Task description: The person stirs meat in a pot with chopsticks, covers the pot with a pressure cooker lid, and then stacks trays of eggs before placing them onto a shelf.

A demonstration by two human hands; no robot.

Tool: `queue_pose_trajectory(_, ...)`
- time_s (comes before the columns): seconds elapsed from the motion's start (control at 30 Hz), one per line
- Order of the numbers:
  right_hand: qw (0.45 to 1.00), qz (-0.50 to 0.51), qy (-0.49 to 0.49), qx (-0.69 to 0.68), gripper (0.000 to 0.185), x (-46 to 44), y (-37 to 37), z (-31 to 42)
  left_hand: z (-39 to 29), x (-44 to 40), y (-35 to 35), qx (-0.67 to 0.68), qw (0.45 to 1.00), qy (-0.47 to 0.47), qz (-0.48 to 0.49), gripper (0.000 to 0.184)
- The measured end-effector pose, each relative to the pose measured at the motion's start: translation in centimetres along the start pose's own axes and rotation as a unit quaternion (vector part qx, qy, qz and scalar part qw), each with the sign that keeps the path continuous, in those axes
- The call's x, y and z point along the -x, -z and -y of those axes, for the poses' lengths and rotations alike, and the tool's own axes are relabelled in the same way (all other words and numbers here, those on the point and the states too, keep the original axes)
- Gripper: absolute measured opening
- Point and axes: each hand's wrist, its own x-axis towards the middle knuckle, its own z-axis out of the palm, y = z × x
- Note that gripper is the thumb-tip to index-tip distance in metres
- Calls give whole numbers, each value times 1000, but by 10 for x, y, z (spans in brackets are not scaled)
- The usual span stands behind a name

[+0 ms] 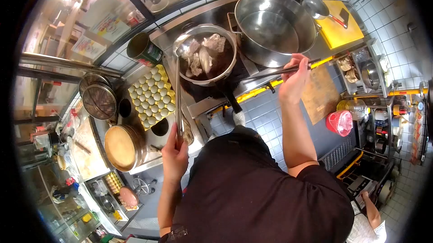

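My left hand [175,156] is closed around the long metal handle of a ladle [177,89], whose head lies at the left rim of a pot [234,58]. Pale chunks of meat [205,59] sit in dark liquid inside this pot, which has a black handle pointing toward me. To the right of the pot, my right hand [294,80] is raised, its fingers closed on long dark chopsticks [270,75]. The chopsticks' tips point left, toward the pot's right side, outside the liquid.
A large steel pot [311,40] of liquid stands right of the meat pot. Further right are a strainer [315,6] and a yellow cutting board [345,31]. An egg tray [153,96], a big can [143,48] and a round wooden-topped container [121,147] stand left. Another person's arm [370,209] shows lower right.
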Motion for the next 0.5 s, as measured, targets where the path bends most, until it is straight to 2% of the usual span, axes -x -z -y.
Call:
queue_pose_trajectory(0.07,1000,-3,-3,-21,38,-4,6,-3,-1,-1,-6,3,1000,1,-4,61)
queue_pose_trajectory(0.1,999,19,-21,-43,36,-4,6,-6,-2,-2,-9,4,1000,1,-6,61)
queue_pose_trajectory(0.2,996,73,-46,5,32,4,7,-33,-15,-3,-18,40,999,29,0,61)
queue_pose_trajectory(0.23,990,103,-89,-27,28,7,8,-42,-18,-5,-20,29,999,28,2,61)
queue_pose_trajectory(0.33,981,128,-143,6,25,11,4,-70,-23,-8,-25,5,1000,22,2,61)
queue_pose_trajectory(0.5,979,132,-157,17,21,-7,-11,-115,-19,-14,-32,-20,1000,12,-9,62)
